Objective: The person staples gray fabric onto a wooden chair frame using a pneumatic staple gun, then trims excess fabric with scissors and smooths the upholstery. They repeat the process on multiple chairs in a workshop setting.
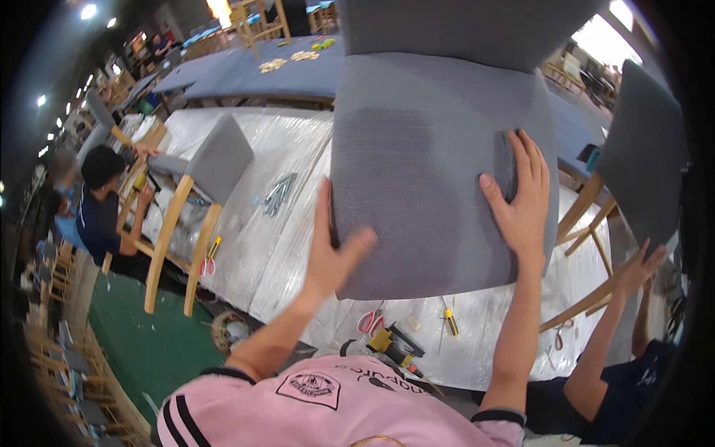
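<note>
A grey upholstered chair seat [417, 179] fills the middle of the view, tipped up toward me, with its grey backrest [462, 26] above it. My left hand [335, 249] presses against the seat's left edge near the lower corner, fingers wrapped on the side. My right hand [521, 197] lies flat on the seat's right side, fingers spread and pushing into the fabric, which dents under the fingertips.
A plastic-covered table [283, 223] lies below, with red-handled scissors [369, 322], a yellow power tool [395, 346], a screwdriver [449, 320] and loose screws [279, 194]. A person at left works on a wooden-legged grey chair [201, 179]. Another person's hand [640, 268] holds a chair at right.
</note>
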The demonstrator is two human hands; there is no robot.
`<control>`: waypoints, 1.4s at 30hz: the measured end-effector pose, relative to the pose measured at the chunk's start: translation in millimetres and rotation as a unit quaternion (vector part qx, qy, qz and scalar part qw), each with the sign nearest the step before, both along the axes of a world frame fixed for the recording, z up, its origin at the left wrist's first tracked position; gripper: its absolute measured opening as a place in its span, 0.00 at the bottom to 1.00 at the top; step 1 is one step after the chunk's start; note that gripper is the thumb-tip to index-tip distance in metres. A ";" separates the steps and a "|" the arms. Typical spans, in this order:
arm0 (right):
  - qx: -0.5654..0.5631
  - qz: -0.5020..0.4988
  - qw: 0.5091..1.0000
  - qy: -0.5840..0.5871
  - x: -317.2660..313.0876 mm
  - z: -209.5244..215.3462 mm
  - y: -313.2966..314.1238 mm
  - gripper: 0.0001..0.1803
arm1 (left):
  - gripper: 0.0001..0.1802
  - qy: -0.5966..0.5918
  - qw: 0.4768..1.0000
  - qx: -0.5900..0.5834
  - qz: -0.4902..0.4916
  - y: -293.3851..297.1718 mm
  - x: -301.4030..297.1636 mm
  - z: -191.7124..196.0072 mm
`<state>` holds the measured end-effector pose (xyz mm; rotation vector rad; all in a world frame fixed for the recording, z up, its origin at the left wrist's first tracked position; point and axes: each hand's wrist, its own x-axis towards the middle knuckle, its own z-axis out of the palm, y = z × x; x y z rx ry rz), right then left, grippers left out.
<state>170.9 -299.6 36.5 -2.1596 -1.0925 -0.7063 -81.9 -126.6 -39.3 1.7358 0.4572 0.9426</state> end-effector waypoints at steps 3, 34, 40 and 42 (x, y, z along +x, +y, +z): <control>0.051 0.030 0.990 0.124 49.2 6.3 -12.0 0.46 | 0.69 0.056 0.992 0.107 0.034 -26.4 -22.5 -12.1; 0.088 0.192 0.951 0.225 72.9 -9.8 49.1 0.47 | 0.46 0.150 0.913 0.351 0.141 16.9 -76.8 99.3; 0.133 0.176 0.966 0.136 137.7 -75.9 76.2 0.51 | 0.44 0.130 0.921 0.297 0.217 71.7 -86.4 99.4; 0.108 0.120 0.975 0.155 114.2 -69.4 89.7 0.35 | 0.41 0.132 0.911 0.301 0.250 97.8 -72.5 85.4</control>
